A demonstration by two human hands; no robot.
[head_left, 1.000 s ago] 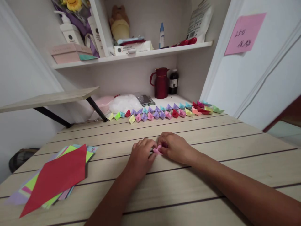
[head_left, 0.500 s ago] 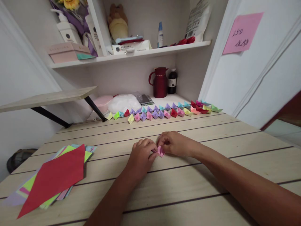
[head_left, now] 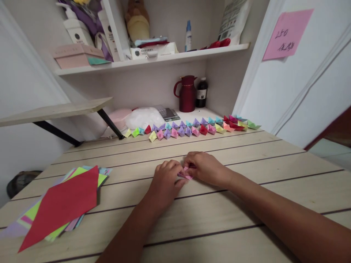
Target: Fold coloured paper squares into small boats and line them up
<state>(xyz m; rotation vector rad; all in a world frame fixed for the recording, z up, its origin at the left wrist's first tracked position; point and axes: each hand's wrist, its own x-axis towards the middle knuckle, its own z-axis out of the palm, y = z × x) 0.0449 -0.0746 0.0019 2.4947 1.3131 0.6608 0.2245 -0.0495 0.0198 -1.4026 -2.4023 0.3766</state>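
My left hand [head_left: 166, 180] and my right hand [head_left: 206, 168] meet at the middle of the wooden table [head_left: 246, 219]. Both pinch a small pink folded paper [head_left: 186, 173] that rests on the tabletop between the fingertips; most of it is hidden by the fingers. A stack of coloured paper sheets [head_left: 59, 204] with a red sheet on top lies to the left, apart from my hands. Along the table's far edge stand two rows of several small folded paper pieces [head_left: 192, 129] in many colours.
Behind the table is a white alcove with a dark red jug [head_left: 187, 94], a dark bottle [head_left: 202, 94], a plastic bag [head_left: 144, 118] and a pink container [head_left: 118, 117]. A cluttered shelf [head_left: 153, 60] hangs above. A wooden board [head_left: 57, 111] juts out at left. A pink note [head_left: 286, 34] sticks on the right door.
The pink paper was lifted slightly and showed more half a second ago; now both hands press closer over it on the table. The view shifted a little.
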